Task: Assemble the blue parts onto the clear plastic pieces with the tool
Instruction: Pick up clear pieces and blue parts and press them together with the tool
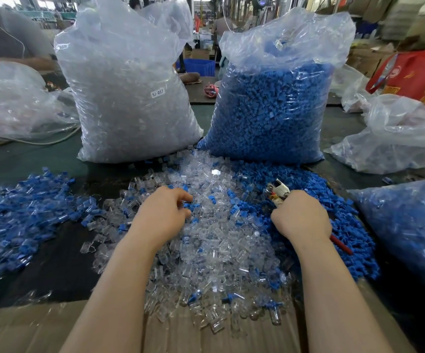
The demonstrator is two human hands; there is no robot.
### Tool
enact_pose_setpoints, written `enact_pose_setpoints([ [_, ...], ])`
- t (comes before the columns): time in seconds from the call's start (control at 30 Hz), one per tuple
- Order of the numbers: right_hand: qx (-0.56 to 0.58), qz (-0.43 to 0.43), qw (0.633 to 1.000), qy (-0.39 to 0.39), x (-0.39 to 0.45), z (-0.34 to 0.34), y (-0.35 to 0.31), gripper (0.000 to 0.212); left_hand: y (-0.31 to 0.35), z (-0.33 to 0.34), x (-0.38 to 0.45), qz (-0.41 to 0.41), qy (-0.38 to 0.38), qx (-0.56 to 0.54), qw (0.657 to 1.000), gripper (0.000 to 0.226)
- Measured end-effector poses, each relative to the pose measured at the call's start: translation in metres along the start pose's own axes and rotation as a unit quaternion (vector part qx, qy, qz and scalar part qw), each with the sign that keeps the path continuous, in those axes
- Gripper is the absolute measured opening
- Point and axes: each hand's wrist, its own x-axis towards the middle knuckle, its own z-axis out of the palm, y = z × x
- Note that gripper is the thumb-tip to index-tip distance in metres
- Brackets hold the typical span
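Right grip [300,216] fisted round tool [279,191] | head points up-left, away | left grip [165,212] curled, contents unclear

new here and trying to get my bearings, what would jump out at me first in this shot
Two tall plastic sacks stand at the back: the bag of clear pieces on the left, the bag of blue parts on the right. In front, the clear pile spreads between both hands; the left hand reaches into it while the right hand grips the tool.

Red bag [415,77] and blue crate [199,66] stand behind.
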Motion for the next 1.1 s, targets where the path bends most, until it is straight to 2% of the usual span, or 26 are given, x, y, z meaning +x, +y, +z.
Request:
enact_pose_setpoints([
  [0.07, -0.005, -0.007, 1.0, -0.008, 0.0001, 0.0003, -0.001, 0.02, 0.0016, 0.0019, 0.0, 0.01, -0.014, 0.033, 0.999, 0.035],
  [0.13, -0.013, -0.014, 1.0, -0.011, -0.0006, 0.001, -0.0016, 0.019, 0.0017, 0.0016, -0.0006, -0.002, -0.021, 0.016, 1.0, 0.036],
  [0.37, -0.007, -0.031, 0.999, -0.002, -0.0008, 0.0032, -0.0037, 0.019, 0.0005, 0.0042, -0.0015, -0.008, 0.005, -0.018, 1.0, 0.007],
  [0.57, 0.049, -0.065, 0.996, 0.021, 0.0006, 0.0032, -0.0034, 0.014, 0.0047, 0.0048, -0.0037, 0.006, 0.001, -0.031, 1.0, 0.022],
  [0.7, 0.074, -0.086, 0.993, 0.034, 0.0021, 0.0039, -0.0039, 0.016, 0.0056, 0.0044, -0.003, 0.013, 0.002, -0.062, 0.998, 0.015],
  [0.97, 0.166, -0.102, 0.98, 0.031, 0.0065, 0.0055, -0.0048, 0.013, 0.0056, 0.0024, -0.0036, 0.02, 0.023, -0.08, 0.996, 0.016],
  [1.1, 0.197, -0.117, 0.972, 0.046, 0.0047, 0.0052, -0.0053, 0.018, 0.0087, 0.0018, -0.0049, 0.021, 0.033, -0.096, 0.995, 0.015],
])
